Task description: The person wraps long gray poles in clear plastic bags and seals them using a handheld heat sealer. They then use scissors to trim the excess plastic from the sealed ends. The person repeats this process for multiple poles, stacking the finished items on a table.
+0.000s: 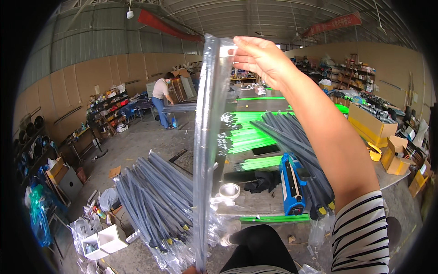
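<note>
Upright in front of me stands a long clear plastic sleeve (204,137) with dark grey rods or tubes inside. My raised right hand (262,57) pinches the sleeve's top edge between thumb and fingertips. Of my left hand (190,271) only a sliver shows at the lower edge, by the sleeve's foot; its fingers are hidden. Right of the sleeve, a blue hand sealer (292,187) lies on the table beside a white tape roll (229,191) and a crumpled black cloth (262,181). Bright green rods (251,137) lie in piles behind.
Sleeved grey bundles (155,196) lean in a heap at left; more grey bundles (292,137) lie across the table at right. A dark phone (266,150) rests among the green rods. White boxes (105,242) stand on the floor. Another person (162,96) works farther back.
</note>
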Motion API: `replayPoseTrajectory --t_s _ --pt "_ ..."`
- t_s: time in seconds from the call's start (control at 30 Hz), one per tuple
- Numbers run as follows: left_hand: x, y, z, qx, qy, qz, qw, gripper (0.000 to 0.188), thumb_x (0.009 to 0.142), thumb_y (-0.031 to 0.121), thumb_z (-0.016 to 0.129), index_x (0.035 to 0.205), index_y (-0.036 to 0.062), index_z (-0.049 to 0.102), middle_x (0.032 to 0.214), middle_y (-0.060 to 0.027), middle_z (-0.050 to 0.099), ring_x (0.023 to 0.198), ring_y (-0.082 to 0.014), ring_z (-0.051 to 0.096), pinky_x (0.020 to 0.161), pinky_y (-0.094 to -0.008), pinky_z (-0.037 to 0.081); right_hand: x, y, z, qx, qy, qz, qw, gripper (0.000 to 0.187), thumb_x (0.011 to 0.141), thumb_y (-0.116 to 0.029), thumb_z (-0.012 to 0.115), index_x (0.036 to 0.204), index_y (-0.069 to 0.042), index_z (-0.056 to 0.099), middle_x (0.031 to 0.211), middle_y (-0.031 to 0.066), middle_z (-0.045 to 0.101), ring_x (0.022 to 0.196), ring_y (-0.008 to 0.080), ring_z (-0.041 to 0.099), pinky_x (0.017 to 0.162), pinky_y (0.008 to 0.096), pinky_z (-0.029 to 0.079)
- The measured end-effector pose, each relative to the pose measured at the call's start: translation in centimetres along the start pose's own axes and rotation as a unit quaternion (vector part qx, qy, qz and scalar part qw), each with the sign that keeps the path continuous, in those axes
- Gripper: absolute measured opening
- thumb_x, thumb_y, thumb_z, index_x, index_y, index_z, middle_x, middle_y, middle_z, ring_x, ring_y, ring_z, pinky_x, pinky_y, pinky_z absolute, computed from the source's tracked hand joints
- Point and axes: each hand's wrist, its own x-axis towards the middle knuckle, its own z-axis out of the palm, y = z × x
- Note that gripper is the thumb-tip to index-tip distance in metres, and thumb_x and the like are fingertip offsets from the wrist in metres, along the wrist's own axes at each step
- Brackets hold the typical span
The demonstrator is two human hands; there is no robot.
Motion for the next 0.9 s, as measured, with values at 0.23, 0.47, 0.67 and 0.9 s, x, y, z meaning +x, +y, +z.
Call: replayPoseTrajectory --t_s 0.23,0.47,0.67,0.9 --pt "2.5 -4.4 5.4 -0.103 0.055 0.102 0.988 0.071 0.071 0.033 0.061 0.123 -0.0037 0.028 0.108 -0.0231 0.049 0.099 -0.0332 0.048 0.085 -0.0390 0.040 -0.4 -1.2 0.9 -0.085 0.016 -0.036 0.996 0.020 0.080 -0.018 0.058 0.085 0.001 0.059 0.078 0.0059 0.059 0.072 0.0115 0.056 0.069 0.0257 0.047" --pt "2.5 2.1 0.4 -0.198 -0.090 0.246 0.944 0.016 0.074 0.016 0.064 0.086 0.0043 0.062 0.079 -0.0070 0.062 0.078 -0.0172 0.059 0.071 -0.0283 0.046 -2.0 -1.5 5.0 -0.179 -0.018 -0.080 0.981 0.016 0.079 -0.013 0.057 0.074 0.002 0.059 0.065 0.0073 0.058 0.058 0.0111 0.055 0.055 0.0238 0.045" --pt "1.7 6.4 -2.5 -0.305 -0.097 0.291 0.902 0.018 0.075 0.012 0.065 0.090 0.0030 0.061 0.085 -0.0058 0.063 0.082 -0.0137 0.058 0.073 -0.0262 0.045 -2.2 -1.1 5.3 -0.166 0.000 -0.099 0.981 0.019 0.081 -0.015 0.056 0.076 0.003 0.058 0.069 0.0093 0.059 0.061 0.0126 0.056 0.058 0.0245 0.047" --pt "2.0 7.2 -3.8 -0.325 -0.099 0.265 0.902 0.021 0.076 0.016 0.065 0.092 0.0027 0.062 0.085 -0.0026 0.064 0.079 -0.0093 0.056 0.072 -0.0240 0.044 -6.9 2.8 2.8 0.072 0.002 0.081 0.994 0.044 0.078 -0.034 0.060 0.103 0.001 0.051 0.094 0.0106 0.057 0.088 0.0157 0.054 0.075 0.0303 0.045"
